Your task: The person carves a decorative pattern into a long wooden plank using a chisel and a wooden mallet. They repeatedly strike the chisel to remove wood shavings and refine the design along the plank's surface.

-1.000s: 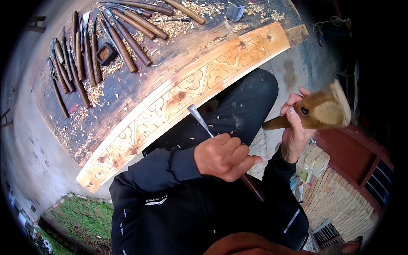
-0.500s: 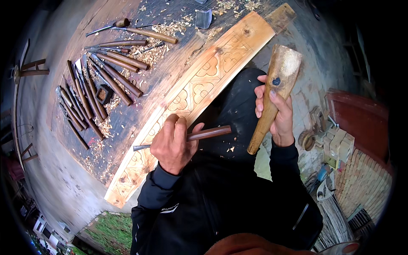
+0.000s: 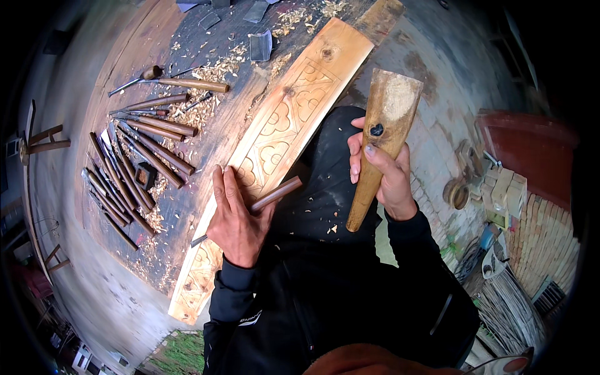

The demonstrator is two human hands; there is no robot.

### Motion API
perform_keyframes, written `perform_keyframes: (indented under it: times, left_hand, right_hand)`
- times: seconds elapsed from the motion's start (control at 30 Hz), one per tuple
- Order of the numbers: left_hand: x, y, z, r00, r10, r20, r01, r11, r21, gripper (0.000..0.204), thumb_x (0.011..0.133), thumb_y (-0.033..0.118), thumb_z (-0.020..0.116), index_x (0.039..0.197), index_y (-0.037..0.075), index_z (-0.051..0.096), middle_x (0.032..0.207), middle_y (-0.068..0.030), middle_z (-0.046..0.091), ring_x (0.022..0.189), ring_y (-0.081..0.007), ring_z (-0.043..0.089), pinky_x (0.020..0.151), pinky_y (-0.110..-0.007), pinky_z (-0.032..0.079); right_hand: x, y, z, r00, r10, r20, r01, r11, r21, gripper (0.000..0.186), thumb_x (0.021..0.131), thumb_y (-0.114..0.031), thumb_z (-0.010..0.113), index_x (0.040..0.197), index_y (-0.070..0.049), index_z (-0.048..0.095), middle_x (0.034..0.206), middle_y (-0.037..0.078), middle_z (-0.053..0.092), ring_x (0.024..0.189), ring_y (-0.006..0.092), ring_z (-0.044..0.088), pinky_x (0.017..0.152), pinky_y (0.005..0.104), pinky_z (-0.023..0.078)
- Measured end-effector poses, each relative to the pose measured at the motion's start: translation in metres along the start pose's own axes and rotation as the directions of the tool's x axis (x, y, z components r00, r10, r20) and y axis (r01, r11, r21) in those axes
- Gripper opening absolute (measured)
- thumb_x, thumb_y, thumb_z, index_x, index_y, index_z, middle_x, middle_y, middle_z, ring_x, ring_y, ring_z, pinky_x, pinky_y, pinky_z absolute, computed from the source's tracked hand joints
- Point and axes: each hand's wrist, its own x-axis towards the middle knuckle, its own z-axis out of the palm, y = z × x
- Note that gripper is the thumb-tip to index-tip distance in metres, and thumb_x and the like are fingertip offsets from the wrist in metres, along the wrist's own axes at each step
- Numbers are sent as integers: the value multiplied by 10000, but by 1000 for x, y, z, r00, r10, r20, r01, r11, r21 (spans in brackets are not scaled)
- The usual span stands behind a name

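Note:
My left hand (image 3: 237,219) rests on a long pale board (image 3: 270,147) carved with flower and triangle outlines. A chisel (image 3: 278,192) is tucked under that hand, held by the thumb side. Its brown wooden handle sticks out to the right and the metal blade shows at the left; the middle is hidden by my palm. Two fingers stretch out over the carving. To the right, above my dark-clad leg, my right hand (image 3: 394,175) is closed around a wooden mallet (image 3: 381,140). The mallet is thick at the top, narrow at the bottom, and apart from the board.
Several wood-handled carving tools (image 3: 159,156) lie fanned out on the worn workbench (image 3: 219,119) left of the board. A small dark box (image 3: 145,175) sits among them. Wood shavings (image 3: 215,78) and dark sandpaper pieces (image 3: 260,46) are scattered behind. Stacked wood strips (image 3: 540,231) stand at the right.
My left hand has turned, its fingers now stretched out on the board and the chisel tilted more steeply. The mallet stays in my right hand. The whole view has shifted slightly.

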Motion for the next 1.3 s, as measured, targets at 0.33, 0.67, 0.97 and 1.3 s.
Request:
perform_keyframes:
  times: [0.33,0.67,0.97,1.3]
  left_hand:
    - [3,-3,2,998,64,-2,-64,997,51,1034,704,474,897,1512,6,453,1487,-235,539,1080,-358,719,761,-357,600]
    - [2,-5,4,996,86,-6,-86,996,29,1017,717,471,888,1512,-1,464,1472,-265,543,1094,-376,711,797,-361,599]
    - [-11,-18,-11,999,38,35,-38,999,17,1017,692,431,915,1515,32,470,1514,-216,521,1070,-355,723,781,-357,596]
    - [-25,-32,-18,985,-81,154,78,997,23,1227,527,366,952,1578,77,390,1504,-205,532,1018,-340,725,754,-370,593]
  right_hand:
    - [-11,25,3,962,-266,57,271,918,-290,505,908,-63,641,1340,121,454,954,152,635,713,162,640,661,304,553]
    - [-15,51,-14,906,-380,187,421,764,-489,321,792,-142,707,1054,-10,576,855,74,648,803,181,626,1082,462,424]
    - [-11,44,-7,905,-389,175,425,800,-423,478,774,-96,737,1169,85,536,866,108,666,812,179,650,957,383,495]
    - [-2,37,2,847,-467,253,530,709,-464,236,774,-39,664,987,25,582,783,74,648,789,195,627,1100,514,414]
